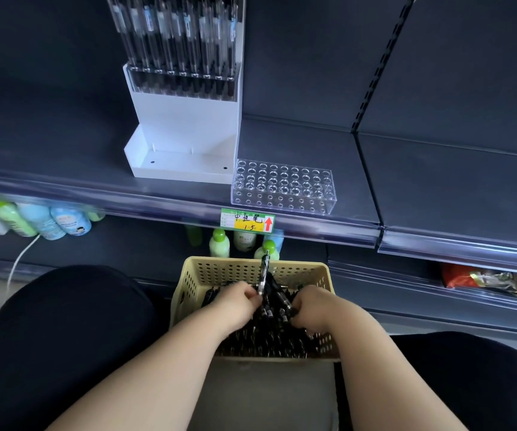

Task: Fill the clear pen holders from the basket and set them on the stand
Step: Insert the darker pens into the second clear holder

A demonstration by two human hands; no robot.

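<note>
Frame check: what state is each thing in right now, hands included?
stand: one filled holder on its upper tier.
clear pen holder: empty, flat on the shelf right of the stand.
basket: holds a pile of black pens.
left hand: grips pens, one sticking upright.
right hand: grips pens in the basket.

Beige basket (251, 270) at six o'clock, dotted with holes, black pens (266, 334) inside. White stand (185, 126) at eleven. Clear holder (282, 185) at one, rows of holes. Green-and-yellow tag (247, 221), red arrow (268, 224). Green and blue bottles (42, 219) at nine.
</note>
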